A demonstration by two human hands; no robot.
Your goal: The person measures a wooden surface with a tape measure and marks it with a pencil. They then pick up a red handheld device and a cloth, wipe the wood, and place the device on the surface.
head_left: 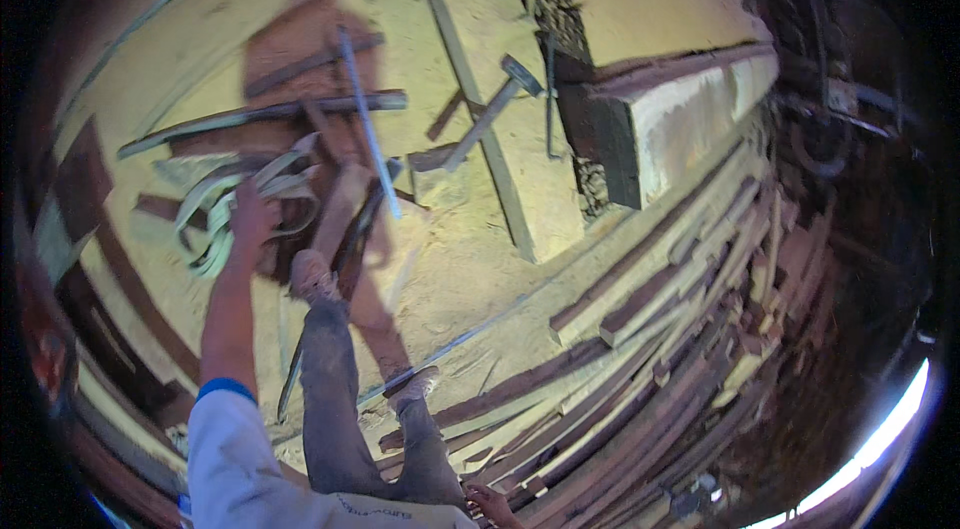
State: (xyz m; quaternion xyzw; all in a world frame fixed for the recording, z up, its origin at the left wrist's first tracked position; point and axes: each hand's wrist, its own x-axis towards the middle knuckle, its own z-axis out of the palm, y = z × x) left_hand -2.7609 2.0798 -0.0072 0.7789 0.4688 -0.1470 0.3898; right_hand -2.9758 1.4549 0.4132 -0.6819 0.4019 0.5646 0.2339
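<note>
While I watch through the head camera, the left hand (255,217) grips a loosely looped, pale green strap (215,251), well left of the long-handled sledgehammer (482,124). A light-blue rod (368,124) lies nearer, left of the hammer. Far below the hammer I see the right hand (488,503), but cannot tell whether it is open or closed; timber strips (650,369) lie below right.

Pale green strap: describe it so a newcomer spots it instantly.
Start at the left forearm, above the blue cuff at lower left. Follow it up to the left hand, which is on the strap. Its pale, limp loops stand apart from the straight, darker wooden pieces nearby.
</note>
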